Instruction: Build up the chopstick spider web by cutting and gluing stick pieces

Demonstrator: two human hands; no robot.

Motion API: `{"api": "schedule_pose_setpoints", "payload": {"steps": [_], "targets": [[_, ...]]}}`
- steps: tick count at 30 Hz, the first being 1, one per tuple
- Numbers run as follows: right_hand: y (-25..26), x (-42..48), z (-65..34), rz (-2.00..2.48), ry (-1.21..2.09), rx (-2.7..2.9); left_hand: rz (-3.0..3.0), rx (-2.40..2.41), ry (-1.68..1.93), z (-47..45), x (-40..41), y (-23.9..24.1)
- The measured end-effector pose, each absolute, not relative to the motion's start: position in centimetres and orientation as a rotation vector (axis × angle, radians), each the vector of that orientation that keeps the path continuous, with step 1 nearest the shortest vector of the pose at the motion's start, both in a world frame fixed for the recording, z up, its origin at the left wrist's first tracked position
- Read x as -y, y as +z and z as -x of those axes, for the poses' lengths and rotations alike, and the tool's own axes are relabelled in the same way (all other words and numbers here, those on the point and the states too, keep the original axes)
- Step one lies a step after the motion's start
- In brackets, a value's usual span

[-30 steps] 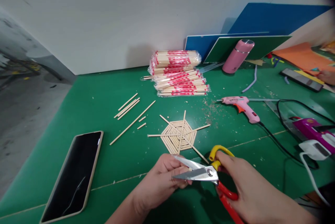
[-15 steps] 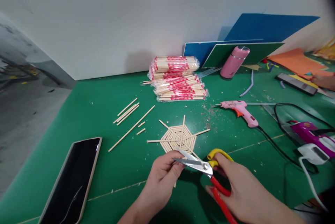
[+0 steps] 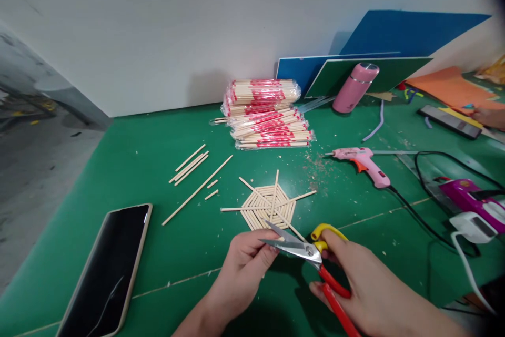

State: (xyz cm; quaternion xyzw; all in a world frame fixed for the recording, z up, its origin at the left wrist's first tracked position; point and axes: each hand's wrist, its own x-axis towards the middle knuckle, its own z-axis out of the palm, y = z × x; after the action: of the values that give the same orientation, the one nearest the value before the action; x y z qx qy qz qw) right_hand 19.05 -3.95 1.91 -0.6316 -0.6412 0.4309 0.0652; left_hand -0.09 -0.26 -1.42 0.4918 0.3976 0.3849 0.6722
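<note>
My right hand (image 3: 347, 274) grips a pair of scissors (image 3: 303, 247) with one yellow and one red handle; their blades are parted. Pinched in my left hand (image 3: 248, 263) is a thin wooden stick (image 3: 281, 240), mostly hidden by the fingers, its end between the blades. Just beyond the blades lies a web-shaped piece of wooden sticks (image 3: 268, 205), with longer sticks jutting out from its middle. Left of it rest one long stick (image 3: 197, 191), two short stubs (image 3: 211, 194) and several medium sticks (image 3: 189, 166).
Plastic-wrapped bundles of sticks (image 3: 268, 116) stand by the wall. A pink glue gun (image 3: 363, 161) with its cord, a pink flask (image 3: 355, 87) and a purple device (image 3: 465, 200) are on the right. A phone (image 3: 106, 268) lies at left. Another person's hand (image 3: 489, 116) shows at far right.
The view has shifted slightly. Both hands keep nearly the same place, with the scissor blades still apart around the stick.
</note>
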Motion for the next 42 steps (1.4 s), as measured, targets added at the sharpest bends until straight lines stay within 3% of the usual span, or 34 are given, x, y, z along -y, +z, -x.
{"api": "schedule_pose_setpoints", "payload": {"steps": [17,28,42], "targets": [[1.9,4.2,-19.5,1.929,1.158,2.037,-0.835,-0.831,0.691,0.5,0.4,-1.8],[1.4,4.3,-19.6,1.774,1.262,1.986,-0.609,-0.781,0.749,0.0,0.7,-0.8],[1.2,4.3,-19.2,1.965,1.165,2.008,-1.053,-0.814,0.798,0.4,0.1,-1.5]]}}
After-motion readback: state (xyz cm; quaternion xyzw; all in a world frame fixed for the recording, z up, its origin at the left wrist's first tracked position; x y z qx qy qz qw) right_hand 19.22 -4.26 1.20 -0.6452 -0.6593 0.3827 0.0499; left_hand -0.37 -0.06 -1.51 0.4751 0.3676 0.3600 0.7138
